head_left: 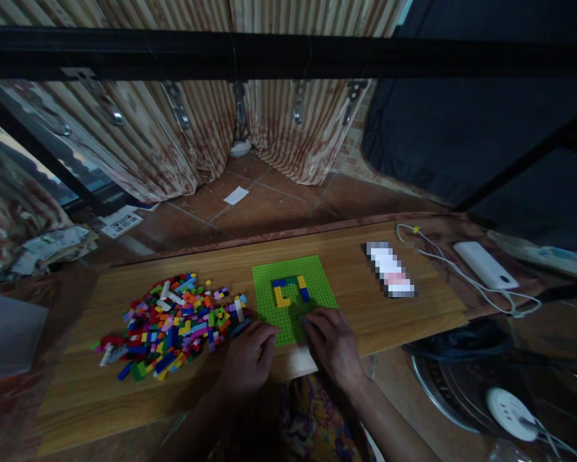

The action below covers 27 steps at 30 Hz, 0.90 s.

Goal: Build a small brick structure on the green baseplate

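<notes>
A green baseplate lies on the wooden board, with a small frame of blue, yellow and green bricks built on it. My right hand rests on the plate's near edge, its fingertips pressing down close to the built bricks; whether it holds a brick I cannot tell. My left hand sits loosely curled at the plate's near left corner, touching the edge. A heap of mixed coloured bricks lies to the left of my left hand.
A blurred white and pink object lies right of the plate. Further right are a white power bank and white cable. A fan stands below right. Tiled floor, papers and curtains lie beyond the board.
</notes>
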### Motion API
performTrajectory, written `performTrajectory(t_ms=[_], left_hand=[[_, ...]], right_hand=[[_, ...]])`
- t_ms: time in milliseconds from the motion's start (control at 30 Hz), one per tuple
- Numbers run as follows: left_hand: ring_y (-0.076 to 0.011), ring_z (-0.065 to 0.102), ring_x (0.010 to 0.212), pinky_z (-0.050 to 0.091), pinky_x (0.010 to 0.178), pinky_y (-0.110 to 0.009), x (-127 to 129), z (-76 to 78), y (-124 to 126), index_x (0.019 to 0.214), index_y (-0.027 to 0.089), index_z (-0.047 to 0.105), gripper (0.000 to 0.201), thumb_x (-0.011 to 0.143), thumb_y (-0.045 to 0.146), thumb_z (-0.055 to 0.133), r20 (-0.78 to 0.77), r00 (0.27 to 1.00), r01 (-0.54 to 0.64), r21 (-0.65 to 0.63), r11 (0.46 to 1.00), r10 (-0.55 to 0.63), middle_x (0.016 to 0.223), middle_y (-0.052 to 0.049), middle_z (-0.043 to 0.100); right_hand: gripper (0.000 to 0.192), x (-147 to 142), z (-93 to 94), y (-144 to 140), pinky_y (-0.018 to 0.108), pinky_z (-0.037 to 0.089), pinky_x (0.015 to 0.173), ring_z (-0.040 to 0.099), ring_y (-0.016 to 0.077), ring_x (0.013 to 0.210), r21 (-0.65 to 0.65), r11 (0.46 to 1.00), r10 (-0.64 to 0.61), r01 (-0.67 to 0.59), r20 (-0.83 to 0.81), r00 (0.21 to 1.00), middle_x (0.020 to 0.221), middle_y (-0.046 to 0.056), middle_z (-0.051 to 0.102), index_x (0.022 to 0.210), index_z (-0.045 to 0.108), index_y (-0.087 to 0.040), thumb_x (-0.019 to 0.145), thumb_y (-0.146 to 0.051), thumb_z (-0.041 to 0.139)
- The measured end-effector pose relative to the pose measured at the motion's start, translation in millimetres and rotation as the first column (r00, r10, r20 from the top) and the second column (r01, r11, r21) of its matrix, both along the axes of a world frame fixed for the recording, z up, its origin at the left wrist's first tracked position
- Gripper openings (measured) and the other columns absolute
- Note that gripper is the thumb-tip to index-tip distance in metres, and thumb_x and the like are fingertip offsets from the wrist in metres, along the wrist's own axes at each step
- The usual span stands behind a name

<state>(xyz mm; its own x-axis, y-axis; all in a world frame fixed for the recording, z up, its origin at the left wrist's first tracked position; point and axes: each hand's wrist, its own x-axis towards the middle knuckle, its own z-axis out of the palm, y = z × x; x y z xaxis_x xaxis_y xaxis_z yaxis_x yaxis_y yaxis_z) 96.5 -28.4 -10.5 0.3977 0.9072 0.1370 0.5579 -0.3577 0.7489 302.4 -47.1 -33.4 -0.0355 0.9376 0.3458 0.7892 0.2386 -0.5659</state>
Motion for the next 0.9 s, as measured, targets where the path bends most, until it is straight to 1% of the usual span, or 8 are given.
performTrajectory(t_ms=[100,167,267,400,533,667,767,900], left_hand=[[-0.0149,0.063,0.080,0.049,0.071,-0.027,0.3,-3.2,0.8,0.096,0.020,0.063,0.020,0.092,0.019,0.043,-0.006,1.000,0.007,-0.002,1.000,-0.007,0.087,-0.004,0.064],[-0.0153,0.062,0.080,0.049,0.071,-0.027,1.1,-5.6,0.6,0.095,0.020,0.062,0.019,0.092,0.019,0.043,-0.008,1.000,0.014,-0.003,1.000,-0.014,0.086,-0.004,0.064],[-0.0154,0.062,0.081,0.049,0.070,-0.027,3.2,-7.9,0.4,0.094,0.020,0.062,0.020,0.092,0.020,0.043,0.004,1.000,0.016,-0.010,1.000,-0.016,0.087,-0.004,0.064],[-0.0153,0.063,0.082,0.049,0.072,-0.027,7.4,-6.1,4.7,0.096,0.020,0.062,0.020,0.092,0.019,0.043,0.011,1.000,-0.004,-0.005,1.000,0.004,0.089,-0.004,0.064],[-0.0157,0.063,0.086,0.050,0.075,-0.027,11.8,1.0,16.9,0.101,0.021,0.062,0.021,0.091,0.018,0.044,-0.044,0.999,-0.020,0.003,1.000,0.020,0.094,-0.004,0.064],[-0.0172,0.062,0.090,0.050,0.078,-0.030,17.3,5.9,32.1,0.105,0.020,0.060,0.022,0.090,0.015,0.045,-0.117,0.991,-0.060,0.022,0.998,0.062,0.100,-0.005,0.063],[-0.0186,0.062,0.091,0.051,0.078,-0.031,22.7,5.1,41.0,0.107,0.019,0.059,0.022,0.089,0.014,0.047,-0.173,0.982,-0.071,0.048,0.996,0.079,0.101,-0.006,0.062],[-0.0193,0.061,0.092,0.051,0.081,-0.032,31.0,2.4,48.0,0.107,0.019,0.059,0.022,0.088,0.014,0.050,-0.232,0.970,-0.063,0.057,0.996,0.074,0.102,-0.006,0.061]], right_hand=[[0.018,3.5,-1.1,0.6,0.039,0.051,0.083,0.056,0.0231,0.096,0.013,1.000,0.007,-0.007,-0.005,1.000,0.102,0.008,0.063,0.103,0.067,-0.021,0.090,-0.020,0.055],[0.019,6.3,-0.7,-1.0,0.040,0.051,0.085,0.055,0.0236,0.099,-0.017,1.000,0.023,-0.024,-0.015,1.000,0.106,0.009,0.062,0.105,0.067,-0.021,0.088,-0.022,0.058],[0.027,10.1,0.7,-3.9,0.041,0.050,0.088,0.054,0.0247,0.103,-0.079,0.997,0.019,-0.022,-0.036,0.999,0.111,0.010,0.061,0.110,0.065,-0.020,0.085,-0.028,0.064],[0.021,13.0,1.2,-1.9,0.041,0.050,0.087,0.056,0.0242,0.100,-0.144,0.989,0.019,-0.023,-0.031,0.999,0.107,0.009,0.062,0.105,0.067,-0.020,0.089,-0.030,0.058],[0.021,12.0,4.4,16.1,0.040,0.050,0.085,0.056,0.0234,0.098,-0.101,0.993,0.058,-0.061,-0.031,0.998,0.103,0.008,0.062,0.103,0.069,-0.022,0.091,-0.031,0.055],[0.019,9.4,9.2,46.5,0.042,0.048,0.089,0.053,0.0253,0.104,-0.040,0.993,0.117,-0.115,0.045,0.992,0.110,0.009,0.059,0.101,0.072,-0.025,0.088,-0.033,0.060],[0.017,11.2,9.4,63.2,0.045,0.047,0.091,0.051,0.0264,0.107,-0.057,0.988,0.147,-0.142,0.098,0.984,0.112,0.009,0.058,0.098,0.074,-0.027,0.086,-0.031,0.063],[0.016,16.8,8.2,70.1,0.045,0.046,0.092,0.051,0.0267,0.107,-0.089,0.977,0.206,-0.195,0.150,0.967,0.113,0.009,0.058,0.097,0.074,-0.026,0.085,-0.028,0.065]])
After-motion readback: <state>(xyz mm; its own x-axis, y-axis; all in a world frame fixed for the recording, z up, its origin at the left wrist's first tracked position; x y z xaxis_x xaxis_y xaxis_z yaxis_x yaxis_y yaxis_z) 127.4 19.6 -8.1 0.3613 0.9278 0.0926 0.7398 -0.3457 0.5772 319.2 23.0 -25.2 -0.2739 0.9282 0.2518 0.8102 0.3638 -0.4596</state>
